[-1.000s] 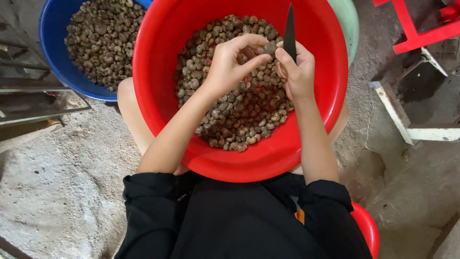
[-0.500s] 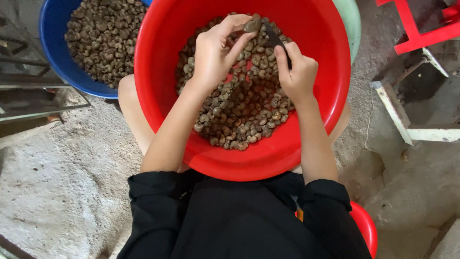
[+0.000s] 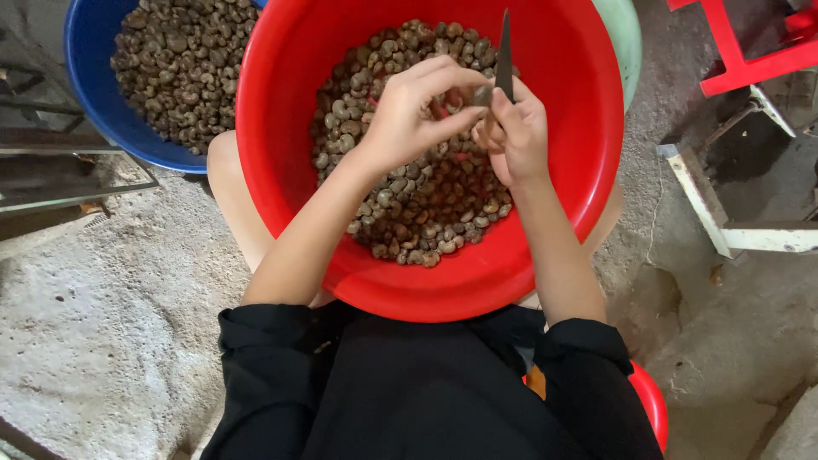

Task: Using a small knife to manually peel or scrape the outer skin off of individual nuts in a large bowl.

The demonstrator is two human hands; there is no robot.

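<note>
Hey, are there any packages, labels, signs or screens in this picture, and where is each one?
None in view.
The only containers are open tubs with no labels showing:
Round red plastic basin, on the person's lap, holding brown nuts.
Round blue plastic basin, upper left on the floor, also holding nuts.

Over a red basin [image 3: 281, 170] part-filled with brown nuts [image 3: 417, 204], the left hand [image 3: 409, 115] pinches 1 nut [image 3: 482, 94] at its fingertips, right against the right hand [image 3: 515, 136], which grips a dark knife [image 3: 504, 60] with the blade pointing away. A blue basin [image 3: 94, 94] of similar nuts sits beside it on the concrete floor [image 3: 94, 341], and a red frame [image 3: 741, 51] stands to the right.
</note>
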